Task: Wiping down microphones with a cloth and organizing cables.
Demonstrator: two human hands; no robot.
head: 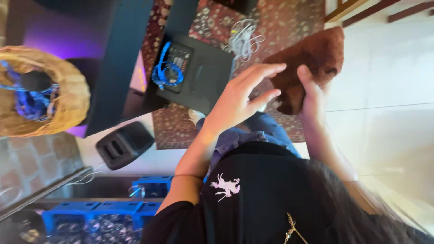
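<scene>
Sitting far left of the brown fuzzy cloth [312, 58] is a woven basket [68, 90]; nearer, a black box [203, 72] carries a blue cable coil [166, 72]. The left hand [239, 97] spreads flat, fingers wide, touching the cloth's edge. The right hand [312, 97] pinches the plush, rumpled, reddish-brown cloth from below, above a patterned rug [280, 18].

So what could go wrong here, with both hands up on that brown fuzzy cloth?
The right hand pinches only the edge of the brown cloth, while the left hand lies open on it, so it might slip and fall. The cloth hangs just above the white cable bundle and could snag or drag it. The frame is blurred, so the grip is hard to judge.
</scene>
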